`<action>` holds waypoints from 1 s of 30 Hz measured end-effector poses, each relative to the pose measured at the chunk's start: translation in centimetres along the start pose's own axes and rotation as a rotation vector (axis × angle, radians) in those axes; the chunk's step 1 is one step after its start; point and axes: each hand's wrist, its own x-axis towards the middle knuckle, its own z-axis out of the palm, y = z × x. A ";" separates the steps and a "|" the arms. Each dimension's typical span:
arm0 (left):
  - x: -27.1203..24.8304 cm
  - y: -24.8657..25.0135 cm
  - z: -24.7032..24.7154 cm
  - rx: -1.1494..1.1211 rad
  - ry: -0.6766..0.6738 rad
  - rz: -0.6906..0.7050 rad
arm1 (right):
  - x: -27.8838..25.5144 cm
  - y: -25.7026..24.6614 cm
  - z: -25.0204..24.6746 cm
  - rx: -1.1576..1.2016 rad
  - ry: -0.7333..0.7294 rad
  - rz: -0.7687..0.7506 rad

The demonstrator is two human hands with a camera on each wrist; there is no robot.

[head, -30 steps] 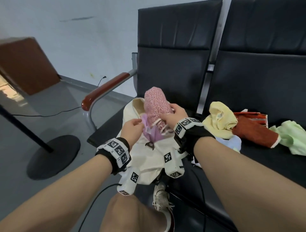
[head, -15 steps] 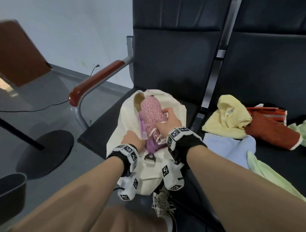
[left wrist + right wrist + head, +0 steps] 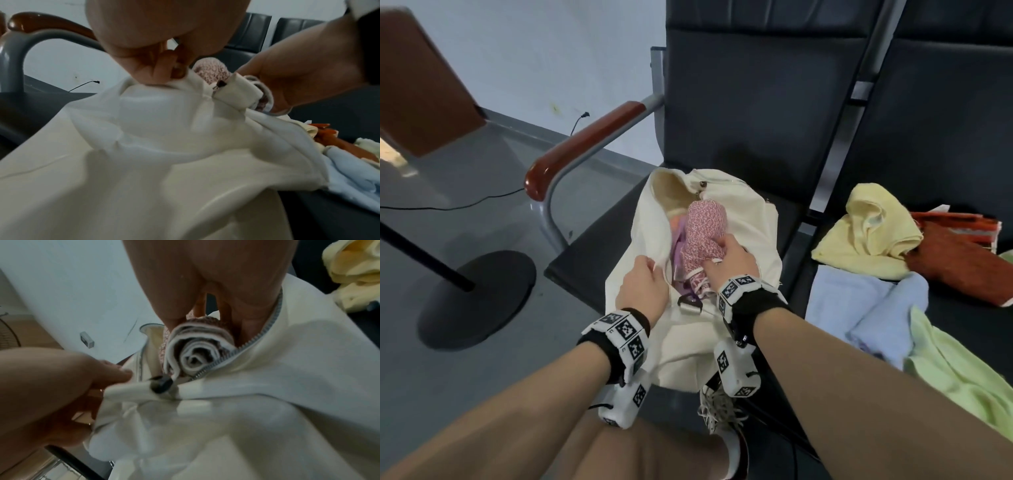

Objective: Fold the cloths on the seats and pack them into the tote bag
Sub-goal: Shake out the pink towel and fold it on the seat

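A cream tote bag (image 3: 743, 209) lies open on the left black seat (image 3: 599, 250). My right hand (image 3: 726, 255) grips a rolled pink patterned cloth (image 3: 703, 229), which lies partly inside the bag's mouth beside a purple cloth (image 3: 678, 240). The roll's spiral end (image 3: 197, 352) shows between my right fingers and the bag's zipper (image 3: 261, 334). My left hand (image 3: 645, 277) pinches the bag's near left rim (image 3: 185, 79) and holds the mouth open. On the right seat lie a yellow cloth (image 3: 869, 229), an orange-red cloth (image 3: 959, 263), a light blue cloth (image 3: 866, 308) and a pale green cloth (image 3: 955, 373).
A wooden armrest (image 3: 585, 144) on a grey metal tube borders the left seat. A black round stand base (image 3: 477, 298) sits on the grey floor at the left, with a cable (image 3: 465, 202) trailing. My knee and a white shoe (image 3: 726, 431) are below the seat's front edge.
My right hand has lowered the pink roll from above the bag down into its mouth. My left hand kept hold of the rim. The head view tilted down and right.
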 end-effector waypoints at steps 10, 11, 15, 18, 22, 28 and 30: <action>-1.6 0.8 -4.4 -0.246 0.030 0.198 | -1.9 -4.7 1.2 -0.027 -0.420 -0.112; -1.5 0.7 -4.7 -0.243 0.027 0.192 | -2.2 -4.8 1.1 -0.026 -0.414 -0.117; -1.8 0.8 -5.0 -0.218 -0.008 0.149 | -3.2 -4.0 -0.4 -0.101 -0.319 -0.150; -3.0 2.2 -4.6 -0.215 0.015 0.143 | -4.2 -3.3 -2.0 0.020 -0.162 -0.160; -5.1 5.4 -4.4 -0.289 -0.017 0.202 | -5.3 -2.5 -5.4 0.124 0.033 -0.140; -8.0 9.9 -3.0 -0.312 -0.207 0.279 | -7.7 -1.0 -10.3 0.047 0.122 -0.124; -9.4 11.0 -2.2 -0.275 -0.242 0.302 | -8.9 -0.2 -11.7 0.009 0.128 -0.111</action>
